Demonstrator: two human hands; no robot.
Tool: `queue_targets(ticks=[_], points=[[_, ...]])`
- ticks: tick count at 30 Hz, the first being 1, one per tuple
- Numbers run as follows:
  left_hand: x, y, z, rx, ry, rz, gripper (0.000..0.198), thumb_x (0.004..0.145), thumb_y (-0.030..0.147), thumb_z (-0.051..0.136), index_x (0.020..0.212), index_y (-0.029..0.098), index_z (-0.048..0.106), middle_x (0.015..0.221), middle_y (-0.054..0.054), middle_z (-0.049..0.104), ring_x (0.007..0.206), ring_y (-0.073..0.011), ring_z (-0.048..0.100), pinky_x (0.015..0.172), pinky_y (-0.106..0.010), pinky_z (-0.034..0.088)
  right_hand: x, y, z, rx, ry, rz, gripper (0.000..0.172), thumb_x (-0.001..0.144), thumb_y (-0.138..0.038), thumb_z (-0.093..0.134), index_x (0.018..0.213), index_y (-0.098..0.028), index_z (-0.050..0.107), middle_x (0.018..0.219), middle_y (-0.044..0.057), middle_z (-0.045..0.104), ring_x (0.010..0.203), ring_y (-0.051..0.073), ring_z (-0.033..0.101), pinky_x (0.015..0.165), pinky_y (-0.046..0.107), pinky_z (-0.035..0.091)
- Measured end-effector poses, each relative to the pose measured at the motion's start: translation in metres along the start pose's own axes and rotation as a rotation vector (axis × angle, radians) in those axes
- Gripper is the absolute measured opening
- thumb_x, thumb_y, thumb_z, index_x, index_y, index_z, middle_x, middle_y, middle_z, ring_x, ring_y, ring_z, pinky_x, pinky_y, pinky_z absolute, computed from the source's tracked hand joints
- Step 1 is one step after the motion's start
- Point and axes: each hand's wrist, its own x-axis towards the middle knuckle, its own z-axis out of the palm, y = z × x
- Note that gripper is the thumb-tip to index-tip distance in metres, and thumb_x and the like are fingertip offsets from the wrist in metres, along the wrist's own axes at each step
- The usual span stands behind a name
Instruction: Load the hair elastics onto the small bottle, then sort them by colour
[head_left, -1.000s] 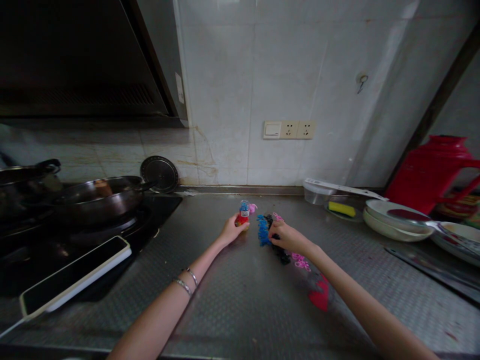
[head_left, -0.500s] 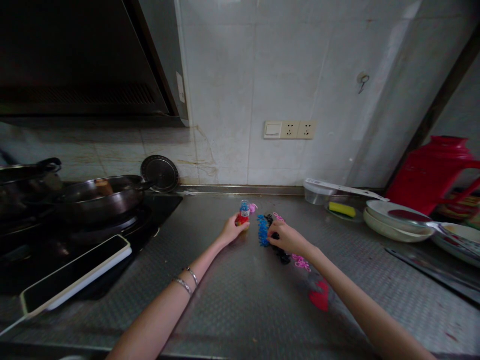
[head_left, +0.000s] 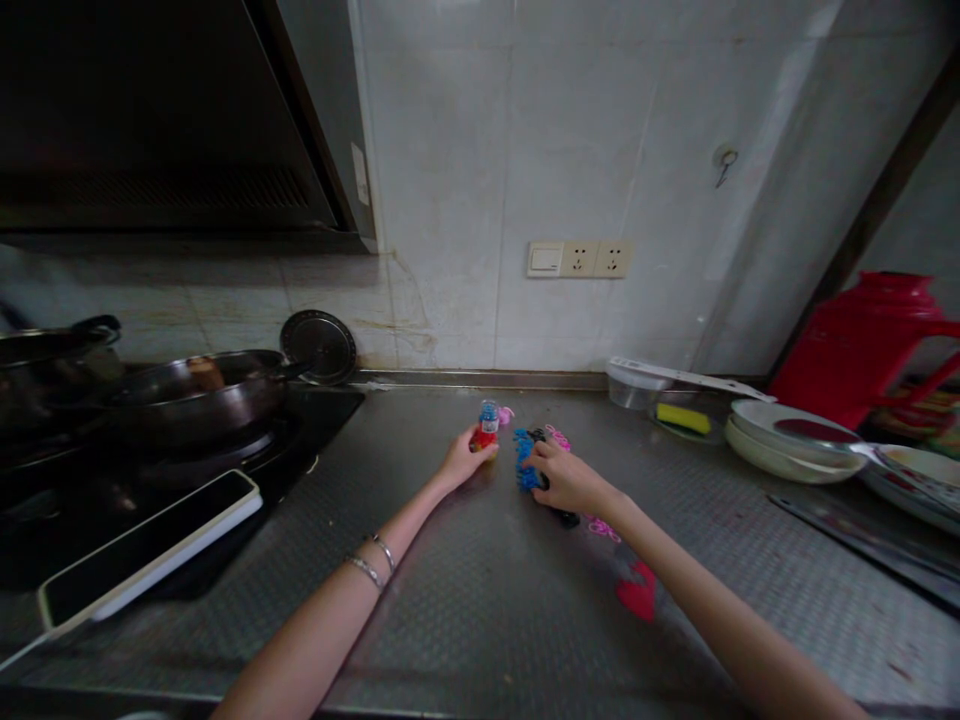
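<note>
My left hand (head_left: 466, 459) is wrapped round a small bottle (head_left: 487, 426) with a red label and blue top, standing upright on the steel counter (head_left: 480, 600). My right hand (head_left: 564, 476) lies curled over a heap of small rubber bands: blue ones (head_left: 524, 462) at its fingertips, black ones (head_left: 566, 517) under the palm, pink ones (head_left: 602, 529) beside the wrist and more pink ones (head_left: 557, 435) beyond the fingers. Whether the fingers pinch a band is hidden. A pink piece (head_left: 507, 413) lies right behind the bottle.
A phone (head_left: 146, 558) lies on the stove edge at left, by a dark pan (head_left: 196, 393) and a lid (head_left: 319, 347). At right stand a clear box (head_left: 651, 385) with a yellow sponge (head_left: 682, 418), stacked plates (head_left: 795, 438), a red jug (head_left: 866, 345). A red heart (head_left: 637, 595) marks the counter.
My right hand has slid a little left over the bands, toward the blue ones. My left hand and the bottle have stayed put.
</note>
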Motion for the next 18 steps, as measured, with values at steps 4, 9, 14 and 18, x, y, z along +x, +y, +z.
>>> queue_targets(ticks=[4,9,14,18], points=[[0.0,0.0,0.0,-0.006,0.001,-0.005,0.042,0.071,0.033,0.063,0.107,0.014,0.056,0.101,-0.009,0.064,0.089,-0.0189,0.059,0.083,-0.031,0.044,0.001,0.001,-0.005,0.032,0.015,0.005,0.042,0.065,-0.024,0.059,0.107,-0.019,0.058,0.1,0.009,0.051,0.097,0.022,0.044,0.085,0.033,0.037],[0.0,0.002,0.0,-0.023,0.0,-0.015,0.039,0.07,0.032,0.063,0.104,0.013,0.057,0.1,-0.008,0.064,0.087,-0.0183,0.06,0.082,-0.03,0.044,-0.002,0.004,-0.009,0.074,0.0,-0.002,0.047,0.063,-0.023,0.06,0.11,-0.019,0.057,0.101,0.009,0.05,0.096,0.022,0.044,0.082,0.031,0.038],[-0.001,0.004,0.0,-0.022,0.009,-0.03,0.041,0.07,0.032,0.063,0.106,0.014,0.056,0.1,-0.008,0.064,0.088,-0.0185,0.059,0.082,-0.031,0.044,0.001,0.003,-0.003,0.048,-0.036,0.006,0.047,0.062,-0.024,0.062,0.109,-0.018,0.056,0.103,0.01,0.05,0.097,0.023,0.043,0.082,0.031,0.038],[-0.001,0.003,0.0,-0.021,0.006,-0.024,0.042,0.07,0.033,0.063,0.107,0.014,0.057,0.1,-0.008,0.064,0.087,-0.0186,0.059,0.082,-0.031,0.044,0.006,0.004,0.002,0.023,-0.003,0.023,0.044,0.065,-0.023,0.059,0.108,-0.017,0.056,0.103,0.01,0.05,0.098,0.023,0.043,0.084,0.032,0.036]])
